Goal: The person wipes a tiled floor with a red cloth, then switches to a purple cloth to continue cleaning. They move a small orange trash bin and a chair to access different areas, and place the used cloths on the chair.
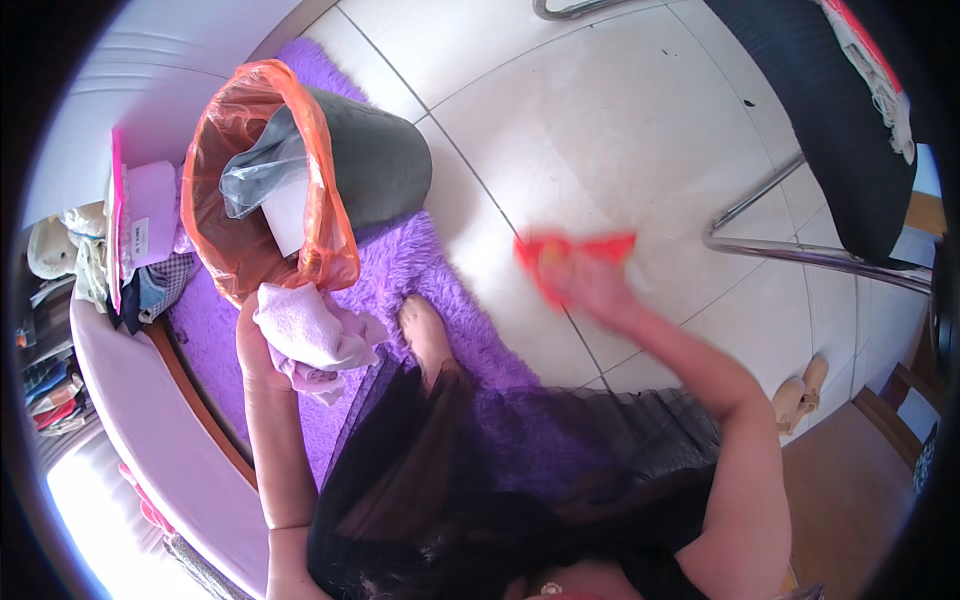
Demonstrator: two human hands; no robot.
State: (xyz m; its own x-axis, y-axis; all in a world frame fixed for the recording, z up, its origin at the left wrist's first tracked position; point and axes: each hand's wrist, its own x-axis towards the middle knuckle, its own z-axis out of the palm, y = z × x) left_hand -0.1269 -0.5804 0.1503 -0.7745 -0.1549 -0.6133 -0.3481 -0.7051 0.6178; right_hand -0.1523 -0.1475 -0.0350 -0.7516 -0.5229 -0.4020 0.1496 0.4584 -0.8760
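Observation:
My left hand [261,346] is at the near rim of a dark grey waste bin [379,161], which tilts on its side towards me. A crumpled lilac cloth [311,330] rests in that hand, and most of its fingers are hidden behind the cloth. An orange plastic bag [217,255] lines the bin, folded over its rim. Inside lie a clear plastic piece [247,180] and a white card or paper [289,214]. Out over the tiles, my right hand [596,289], blurred by motion, grips a red item [544,259] with some yellow, perhaps a wrapper or cloth.
A purple shaggy rug [480,337] runs under the bin and my bare foot [424,330]. Left is a lilac-covered table edge [150,420] with folded textiles [154,210] beyond. A metal-framed chair [810,251] stands right on the white tiled floor [600,135], near beige shoes [799,397].

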